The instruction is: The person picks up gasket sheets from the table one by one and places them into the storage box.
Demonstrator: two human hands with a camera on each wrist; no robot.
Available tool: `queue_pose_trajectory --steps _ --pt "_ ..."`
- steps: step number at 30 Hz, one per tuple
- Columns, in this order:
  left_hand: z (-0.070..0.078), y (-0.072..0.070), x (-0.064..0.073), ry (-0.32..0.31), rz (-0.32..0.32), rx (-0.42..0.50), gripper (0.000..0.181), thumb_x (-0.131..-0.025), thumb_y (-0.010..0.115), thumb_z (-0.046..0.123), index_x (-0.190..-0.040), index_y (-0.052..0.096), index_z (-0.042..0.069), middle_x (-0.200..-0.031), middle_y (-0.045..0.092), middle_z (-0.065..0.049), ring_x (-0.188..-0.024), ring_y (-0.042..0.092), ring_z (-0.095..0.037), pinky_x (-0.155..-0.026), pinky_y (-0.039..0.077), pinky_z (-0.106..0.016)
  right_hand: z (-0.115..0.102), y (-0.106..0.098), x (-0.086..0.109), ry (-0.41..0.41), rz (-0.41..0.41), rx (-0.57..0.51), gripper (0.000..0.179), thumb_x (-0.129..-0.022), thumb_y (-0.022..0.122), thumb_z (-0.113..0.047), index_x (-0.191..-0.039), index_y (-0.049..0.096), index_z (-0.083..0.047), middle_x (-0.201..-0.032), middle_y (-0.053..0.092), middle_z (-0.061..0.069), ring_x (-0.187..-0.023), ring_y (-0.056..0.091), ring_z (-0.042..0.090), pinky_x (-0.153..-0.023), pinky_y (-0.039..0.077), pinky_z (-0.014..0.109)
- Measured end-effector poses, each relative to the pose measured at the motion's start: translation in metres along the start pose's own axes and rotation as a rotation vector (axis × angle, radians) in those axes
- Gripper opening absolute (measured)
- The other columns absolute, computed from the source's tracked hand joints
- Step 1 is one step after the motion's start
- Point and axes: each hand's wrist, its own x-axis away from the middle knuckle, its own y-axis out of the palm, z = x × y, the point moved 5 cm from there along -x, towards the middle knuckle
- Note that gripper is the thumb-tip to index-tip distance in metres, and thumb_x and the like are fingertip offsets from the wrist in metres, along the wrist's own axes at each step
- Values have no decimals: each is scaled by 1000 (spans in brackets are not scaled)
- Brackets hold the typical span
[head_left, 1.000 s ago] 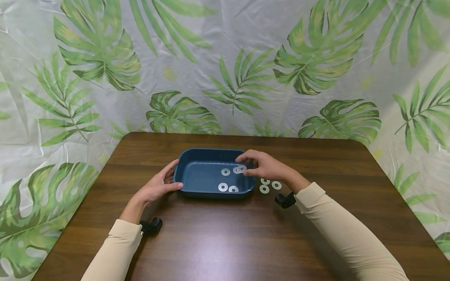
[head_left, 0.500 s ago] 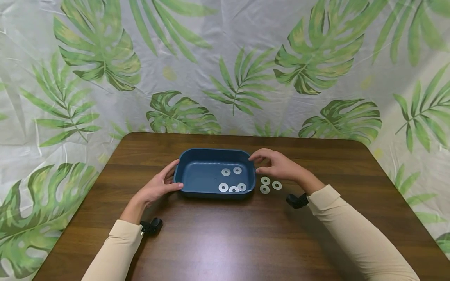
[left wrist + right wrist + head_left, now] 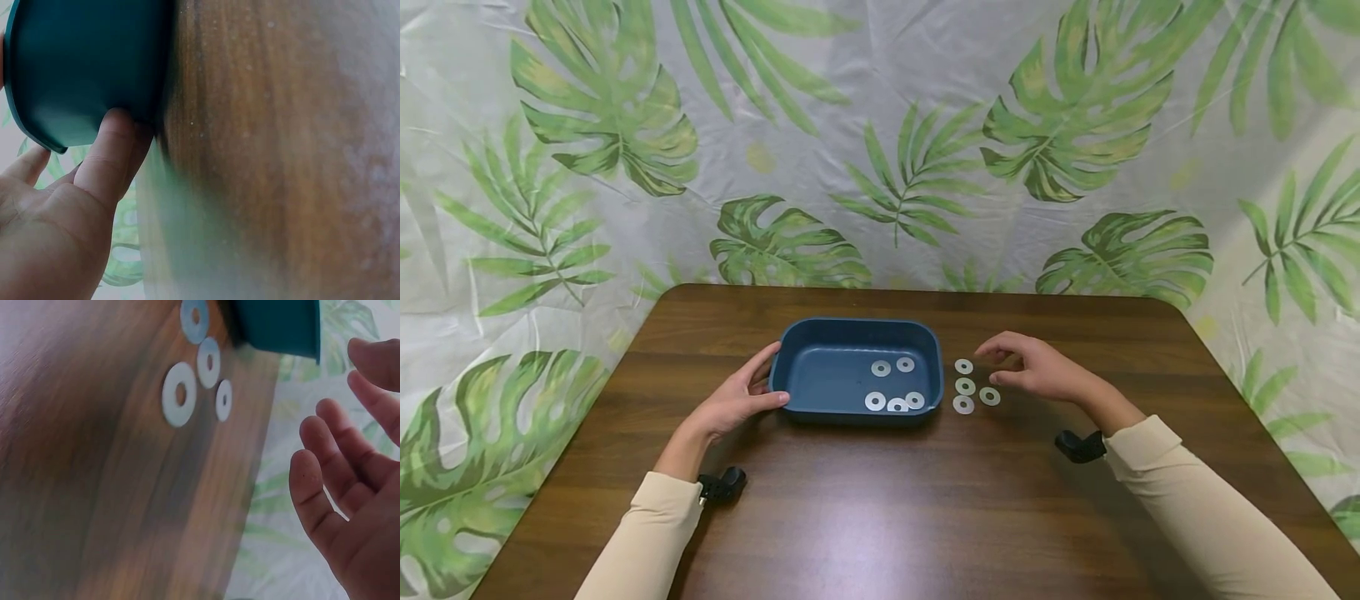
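A dark blue rectangular tray (image 3: 827,379) stands on the table with several flat metal washers (image 3: 882,367) inside, toward its right half. The near wall partly hides one of them. My left hand (image 3: 737,400) holds the tray's left end, thumb at the near corner and fingers along the side; the left wrist view shows the thumb (image 3: 103,159) against the outer wall. Several more washers (image 3: 965,387) lie flat on the table just right of the tray. Right of these, my right hand (image 3: 1037,367) hovers with loosely bent fingers and nothing between them.
The brown wooden table (image 3: 865,517) reaches back to a hanging cloth (image 3: 925,275) printed with green leaves. Black wrist cameras (image 3: 722,485) sit under both sleeves, low over the tabletop.
My right hand has moved right, from above the tray to beyond the loose washers. A washer it held now lies in the tray. My left hand has stayed on the tray.
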Motion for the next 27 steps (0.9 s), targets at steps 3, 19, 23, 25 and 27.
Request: queue_pose_trajectory --steps 3,19,23,25,27 --pt "0 0 0 1 0 2 88 -97 65 17 -162 6 17 -167 10 -22 -146 32 -47 -110 45 -43 5 -1 4 5 13 34 38 -91 70 -7 -127 61 -3 -127 62 16 -112 59 33 -86 55 45" --pt "0 1 1 16 -7 26 88 -96 65 16 -162 6 16 -166 11 -23 -146 32 -48 -102 49 -26 27 12 8 -1 50 94 33 -87 72 -4 -119 66 -5 -117 68 15 -101 63 31 -84 53 47" --pt "0 0 1 14 -7 30 88 -96 65 15 -161 6 16 -166 10 -23 -145 34 -48 -98 49 -21 30 15 10 11 47 110 33 -86 73 -6 -119 67 -5 -117 68 14 -100 63 30 -85 52 48" --pt "0 1 2 15 -6 31 88 -96 65 16 -161 6 16 -166 10 -23 -145 33 -48 -99 49 -21 31 17 11 22 46 121 33 -86 74 -6 -118 67 -6 -118 68 14 -99 63 29 -85 52 47" --pt "1 1 2 17 -7 30 88 -97 65 16 -161 6 16 -166 10 -23 -145 33 -48 -100 49 -24 33 19 12 25 38 126 33 -86 74 -6 -118 67 -6 -117 68 14 -99 63 28 -84 52 45"
